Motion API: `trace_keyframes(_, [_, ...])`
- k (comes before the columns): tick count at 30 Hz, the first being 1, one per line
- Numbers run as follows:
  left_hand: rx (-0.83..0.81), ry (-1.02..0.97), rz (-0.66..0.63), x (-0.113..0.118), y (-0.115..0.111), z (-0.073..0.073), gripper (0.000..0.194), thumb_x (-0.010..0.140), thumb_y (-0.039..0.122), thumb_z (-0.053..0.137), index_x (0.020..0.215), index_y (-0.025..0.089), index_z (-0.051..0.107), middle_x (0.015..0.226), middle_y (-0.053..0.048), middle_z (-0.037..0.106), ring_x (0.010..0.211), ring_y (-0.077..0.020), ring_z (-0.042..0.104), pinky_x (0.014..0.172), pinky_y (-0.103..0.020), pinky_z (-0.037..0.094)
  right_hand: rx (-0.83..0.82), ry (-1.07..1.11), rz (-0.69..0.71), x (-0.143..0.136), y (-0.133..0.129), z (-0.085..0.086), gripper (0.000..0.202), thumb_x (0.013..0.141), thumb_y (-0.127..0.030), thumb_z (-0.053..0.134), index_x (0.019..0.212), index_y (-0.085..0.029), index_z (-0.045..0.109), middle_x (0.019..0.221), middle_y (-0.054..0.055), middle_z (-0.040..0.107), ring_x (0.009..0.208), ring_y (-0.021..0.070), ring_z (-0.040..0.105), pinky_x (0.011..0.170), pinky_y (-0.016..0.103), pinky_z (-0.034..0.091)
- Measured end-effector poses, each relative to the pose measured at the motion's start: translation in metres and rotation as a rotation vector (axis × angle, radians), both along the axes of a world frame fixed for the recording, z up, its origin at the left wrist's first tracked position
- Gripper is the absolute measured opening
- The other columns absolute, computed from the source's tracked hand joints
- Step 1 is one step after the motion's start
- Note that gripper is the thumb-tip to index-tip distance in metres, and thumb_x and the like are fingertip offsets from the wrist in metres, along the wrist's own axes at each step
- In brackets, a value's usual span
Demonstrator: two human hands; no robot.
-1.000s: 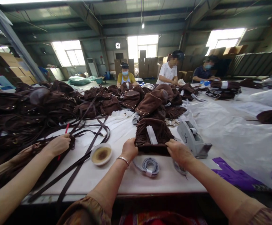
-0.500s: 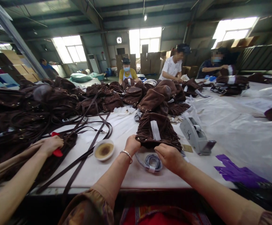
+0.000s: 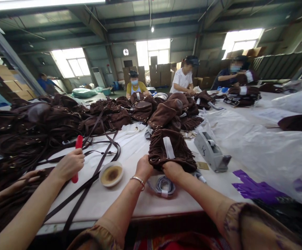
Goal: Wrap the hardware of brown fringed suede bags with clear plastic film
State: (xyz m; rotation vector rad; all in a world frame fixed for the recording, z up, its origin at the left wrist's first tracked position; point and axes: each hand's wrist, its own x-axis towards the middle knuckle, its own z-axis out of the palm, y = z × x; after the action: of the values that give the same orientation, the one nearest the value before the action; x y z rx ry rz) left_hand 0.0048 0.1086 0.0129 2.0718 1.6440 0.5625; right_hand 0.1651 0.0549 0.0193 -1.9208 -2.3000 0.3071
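A dark brown suede bag [image 3: 158,144] with fringes and a white paper strip [image 3: 168,147] lies on the table before me, its mouth toward me. My left hand [image 3: 143,168], wearing a silver bangle [image 3: 138,180], is closed on the left corner of the mouth. At the middle of that rim my right hand [image 3: 174,171] is closed on the edge; its fingertips are hidden at the opening. Just below the hands sits a rolled grey strap [image 3: 166,185] with a white band around it.
On the left, a co-worker's hand [image 3: 71,162] grips a red-handled tool [image 3: 79,141]. A bowl of brownish paste [image 3: 111,175] stands near dark straps [image 3: 99,170]. To the right are a grey tape dispenser [image 3: 210,152], plastic sheeting [image 3: 265,142] and purple plastic [image 3: 255,187]. Brown bags [image 3: 164,111] are heaped behind.
My right hand has shifted left along the rim and further into the bag's mouth. My left hand keeps its hold. The co-worker's hand has raised the red tool upright. The view has shifted slightly.
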Motion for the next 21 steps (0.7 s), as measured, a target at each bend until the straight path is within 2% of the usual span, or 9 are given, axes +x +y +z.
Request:
trace_keyframes(3, [-0.01,0.025,0.006,-0.003,0.0,0.001,0.022,0.078,0.007,0.055,0.095,0.016,0.064,0.092,-0.01,0.072,0.089,-0.0203,0.067,0.074,-0.025,0.046,0.0,0.028,0.055,0.004,-0.014,0.001,0.029,0.093,-0.021,0.047,0.101,-0.019,0.074,0.101,0.008,0.074,0.093,0.0186,0.067,0.084,0.026,0.049])
trace_keyframes(6, [0.041,0.102,0.017,-0.009,-0.008,0.005,0.031,0.076,0.006,0.058,0.106,0.015,0.061,0.1,-0.012,0.068,0.095,-0.0229,0.064,0.081,-0.029,0.046,0.088,0.042,0.068,0.027,-0.039,0.008,0.029,0.093,-0.017,0.044,0.098,-0.019,0.073,0.097,0.008,0.071,0.091,0.0173,0.065,0.083,0.025,0.046])
trace_keyframes(9, [0.261,0.234,-0.015,-0.009,-0.029,0.016,0.044,0.075,0.013,0.064,0.119,0.014,0.056,0.113,-0.014,0.061,0.106,-0.027,0.057,0.091,-0.036,0.045,0.279,-0.014,-0.051,0.06,-0.055,0.02,0.025,0.094,-0.024,0.047,0.109,-0.017,0.066,0.099,0.009,0.066,0.091,0.0198,0.062,0.081,0.028,0.045])
trace_keyframes(10, [0.341,0.253,-0.044,-0.006,-0.038,0.02,0.043,0.077,0.016,0.065,0.12,0.015,0.055,0.114,-0.013,0.06,0.108,-0.0276,0.055,0.093,-0.038,0.044,0.318,-0.05,-0.09,0.069,-0.056,0.024,0.027,0.092,-0.029,0.053,0.114,-0.016,0.063,0.102,0.01,0.065,0.093,0.0218,0.061,0.082,0.029,0.045])
trace_keyframes(12, [0.43,0.229,-0.157,0.005,-0.056,0.028,0.029,0.086,0.021,0.059,0.115,0.017,0.058,0.109,-0.011,0.06,0.105,-0.0259,0.055,0.093,-0.037,0.045,0.317,-0.11,-0.096,0.083,-0.051,0.028,0.041,0.084,-0.036,0.064,0.12,-0.016,0.059,0.107,0.012,0.063,0.099,0.0256,0.059,0.085,0.032,0.044])
trace_keyframes(14, [0.407,0.194,-0.355,0.022,-0.068,0.031,0.018,0.093,0.022,0.048,0.103,0.019,0.063,0.096,-0.008,0.061,0.094,-0.022,0.058,0.086,-0.033,0.047,0.231,-0.115,-0.068,0.089,-0.04,0.028,0.04,0.08,-0.035,0.067,0.115,-0.017,0.062,0.107,0.012,0.064,0.101,0.0272,0.058,0.085,0.033,0.043])
trace_keyframes(17, [0.257,0.209,-0.618,0.048,-0.07,0.026,0.023,0.092,0.016,0.043,0.088,0.018,0.066,0.09,-0.008,0.063,0.086,-0.02,0.059,0.08,-0.031,0.048,0.122,-0.062,-0.123,0.094,-0.023,0.021,0.02,0.083,-0.024,0.057,0.097,-0.016,0.068,0.099,0.012,0.068,0.095,0.0247,0.061,0.083,0.032,0.042])
trace_keyframes(19, [0.171,0.244,-0.674,0.061,-0.062,0.02,0.025,0.087,0.01,0.044,0.09,0.015,0.068,0.097,-0.011,0.065,0.09,-0.0218,0.06,0.083,-0.033,0.048,0.111,-0.026,-0.19,0.1,-0.015,0.014,0.022,0.085,-0.018,0.05,0.095,-0.015,0.07,0.096,0.012,0.07,0.093,0.0226,0.063,0.083,0.03,0.042])
trace_keyframes(21, [0.12,0.263,-0.669,0.07,-0.052,0.015,0.03,0.085,0.007,0.043,0.099,0.012,0.069,0.103,-0.014,0.066,0.093,-0.0234,0.061,0.085,-0.034,0.049,0.121,0.011,-0.25,0.109,-0.012,0.009,0.027,0.086,-0.018,0.047,0.1,-0.015,0.07,0.099,0.011,0.072,0.094,0.0213,0.064,0.083,0.028,0.042])
